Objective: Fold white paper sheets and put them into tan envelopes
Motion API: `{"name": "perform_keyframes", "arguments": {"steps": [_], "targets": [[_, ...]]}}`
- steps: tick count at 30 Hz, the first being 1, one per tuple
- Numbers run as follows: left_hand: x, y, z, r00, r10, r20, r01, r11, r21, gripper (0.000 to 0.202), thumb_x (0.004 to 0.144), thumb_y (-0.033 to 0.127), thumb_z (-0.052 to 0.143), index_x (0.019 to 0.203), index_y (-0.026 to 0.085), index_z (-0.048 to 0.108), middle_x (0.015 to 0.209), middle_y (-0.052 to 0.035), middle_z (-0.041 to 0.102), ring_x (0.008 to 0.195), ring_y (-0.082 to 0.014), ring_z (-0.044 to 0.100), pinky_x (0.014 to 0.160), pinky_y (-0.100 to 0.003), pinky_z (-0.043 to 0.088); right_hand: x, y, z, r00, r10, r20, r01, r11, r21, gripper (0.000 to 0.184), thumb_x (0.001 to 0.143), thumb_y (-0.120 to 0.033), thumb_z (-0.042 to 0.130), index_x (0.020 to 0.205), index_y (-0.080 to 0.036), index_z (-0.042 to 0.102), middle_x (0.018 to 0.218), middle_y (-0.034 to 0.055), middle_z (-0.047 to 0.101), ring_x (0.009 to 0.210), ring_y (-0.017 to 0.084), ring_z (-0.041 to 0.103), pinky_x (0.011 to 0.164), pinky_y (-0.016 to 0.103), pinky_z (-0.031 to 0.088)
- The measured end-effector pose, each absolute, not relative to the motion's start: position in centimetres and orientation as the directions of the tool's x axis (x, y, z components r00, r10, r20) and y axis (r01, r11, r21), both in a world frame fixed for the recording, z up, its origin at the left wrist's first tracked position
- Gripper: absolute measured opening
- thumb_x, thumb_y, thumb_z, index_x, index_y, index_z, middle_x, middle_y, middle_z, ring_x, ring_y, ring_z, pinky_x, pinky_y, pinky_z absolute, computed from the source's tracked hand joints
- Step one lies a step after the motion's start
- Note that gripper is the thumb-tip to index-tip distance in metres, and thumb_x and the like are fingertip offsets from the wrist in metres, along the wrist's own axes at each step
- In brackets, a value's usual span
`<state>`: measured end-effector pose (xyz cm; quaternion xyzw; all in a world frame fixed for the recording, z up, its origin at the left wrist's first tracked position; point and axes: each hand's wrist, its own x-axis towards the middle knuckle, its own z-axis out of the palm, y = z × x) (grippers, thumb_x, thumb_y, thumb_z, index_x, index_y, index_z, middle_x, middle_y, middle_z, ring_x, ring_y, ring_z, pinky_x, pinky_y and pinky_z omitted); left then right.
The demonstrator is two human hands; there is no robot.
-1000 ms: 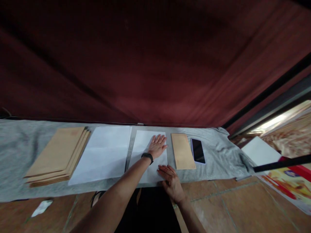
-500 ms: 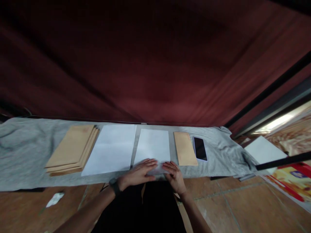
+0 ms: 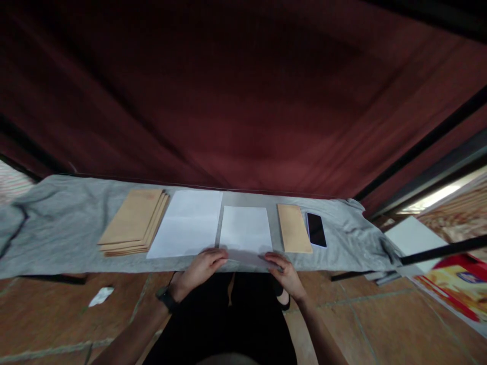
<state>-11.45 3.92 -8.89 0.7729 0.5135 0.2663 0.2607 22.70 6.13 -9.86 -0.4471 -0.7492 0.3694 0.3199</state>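
Note:
A white sheet of paper (image 3: 246, 228) lies in front of me, its near part bent up in a shaded strip. My left hand (image 3: 204, 267), a dark watch on its wrist, pinches the sheet's near left corner between thumb and fingers. At the near right corner my right hand (image 3: 286, 276) grips the paper the same way. Left of this sheet is a stack of larger white paper (image 3: 186, 223). A single brown envelope (image 3: 293, 228) rests to its right.
A pile of several brown envelopes (image 3: 131, 215) stands at the left on the grey cloth (image 3: 72, 228). Beside the single envelope lies a phone (image 3: 316, 229). A dark red curtain (image 3: 243, 126) hangs behind. On the tiled floor lies a crumpled white scrap (image 3: 101, 296).
My hands have moved apart, from close together on the paper's near edge out to its two near corners. The camera view has shifted slightly.

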Motion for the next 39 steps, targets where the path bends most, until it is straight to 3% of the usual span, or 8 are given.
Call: {"name": "perform_keyframes", "arguments": {"steps": [3, 6, 9, 12, 16, 21, 27, 39], "targets": [[-11.3, 3.8, -8.9, 0.249, 0.955, 0.163, 0.675, -0.292, 0.678, 0.023, 0.095, 0.033, 0.055, 0.105, 0.024, 0.073, 0.115, -0.0048, 0.074, 0.109, -0.0207, 0.067, 0.1, -0.035, 0.051, 23.1, 6.5, -10.0, -0.399, 0.899, 0.182, 0.49, 0.377, -0.786, 0.03, 0.088, -0.02, 0.057, 0.111, -0.029, 0.074, 0.121, 0.0032, 0.072, 0.122, 0.022, 0.06, 0.112, 0.046, 0.041], [-11.1, 4.4, -8.7, 0.18, 0.974, 0.14, 0.728, -0.227, 0.647, 0.021, 0.093, 0.034, 0.057, 0.096, 0.021, 0.074, 0.103, -0.0064, 0.075, 0.101, -0.0227, 0.068, 0.095, -0.036, 0.051, 22.9, 7.1, -10.0, -0.384, 0.907, 0.173, 0.542, 0.373, -0.753, 0.026, 0.093, -0.03, 0.054, 0.11, -0.028, 0.074, 0.115, 0.0048, 0.074, 0.115, 0.023, 0.064, 0.106, 0.043, 0.046], [-10.8, 4.9, -8.2, 0.115, 0.987, 0.116, 0.749, -0.163, 0.642, 0.025, 0.094, 0.034, 0.054, 0.083, 0.02, 0.072, 0.089, -0.0066, 0.074, 0.091, -0.0221, 0.068, 0.087, -0.034, 0.052, 22.3, 7.7, -10.1, -0.249, 0.958, 0.139, 0.624, 0.269, -0.734, 0.034, 0.095, -0.042, 0.052, 0.109, -0.02, 0.074, 0.107, 0.0102, 0.075, 0.104, 0.025, 0.069, 0.095, 0.04, 0.052], [-10.3, 5.1, -8.0, 0.03, 0.997, 0.074, 0.718, -0.073, 0.692, 0.025, 0.095, 0.035, 0.051, 0.087, 0.02, 0.07, 0.089, -0.0049, 0.073, 0.086, -0.0195, 0.067, 0.079, -0.029, 0.05, 21.4, 8.2, -10.1, -0.127, 0.987, 0.097, 0.691, 0.158, -0.706, 0.044, 0.095, -0.05, 0.048, 0.104, -0.015, 0.072, 0.1, 0.0138, 0.076, 0.095, 0.026, 0.071, 0.084, 0.034, 0.054], [-9.4, 5.5, -8.1, -0.104, 0.994, 0.015, 0.729, 0.066, 0.681, 0.026, 0.096, 0.036, 0.049, 0.087, 0.019, 0.066, 0.08, -0.0027, 0.07, 0.073, -0.0168, 0.064, 0.068, -0.026, 0.046, 19.8, 9.0, -9.7, -0.043, 0.998, 0.048, 0.784, 0.063, -0.617, 0.044, 0.098, -0.049, 0.042, 0.096, -0.016, 0.07, 0.084, 0.0099, 0.075, 0.079, 0.021, 0.071, 0.069, 0.026, 0.049], [-8.8, 6.7, -7.7, -0.183, 0.983, -0.02, 0.783, 0.158, 0.602, 0.026, 0.096, 0.034, 0.049, 0.078, 0.02, 0.061, 0.07, 0.0005, 0.064, 0.063, -0.0139, 0.058, 0.063, -0.024, 0.039, 17.8, 10.1, -9.0, 0.061, 0.998, 0.021, 0.87, -0.043, -0.491, 0.035, 0.1, -0.042, 0.043, 0.105, -0.018, 0.068, 0.087, 0.0097, 0.076, 0.081, 0.02, 0.072, 0.065, 0.024, 0.044], [-8.5, 8.8, -5.8, -0.235, 0.96, -0.151, 0.853, 0.278, 0.441, 0.027, 0.097, 0.035, 0.048, 0.081, 0.021, 0.064, 0.072, -0.0003, 0.067, 0.069, -0.0151, 0.062, 0.064, -0.024, 0.038, 16.1, 11.5, -8.1, 0.114, 0.993, -0.032, 0.945, -0.119, -0.306, 0.034, 0.102, -0.04, 0.044, 0.111, -0.017, 0.067, 0.089, 0.0116, 0.076, 0.085, 0.022, 0.073, 0.066, 0.025, 0.045], [-7.3, 11.0, -4.3, -0.333, 0.919, -0.212, 0.888, 0.381, 0.256, 0.031, 0.098, 0.037, 0.042, 0.107, 0.021, 0.068, 0.099, -0.0095, 0.075, 0.095, -0.0231, 0.07, 0.074, -0.029, 0.047, 15.1, 14.8, -8.3, 0.101, 0.994, -0.036, 0.972, -0.106, -0.21, 0.032, 0.102, -0.036, 0.047, 0.113, -0.014, 0.066, 0.096, 0.0149, 0.076, 0.091, 0.023, 0.074, 0.072, 0.026, 0.048]]}}
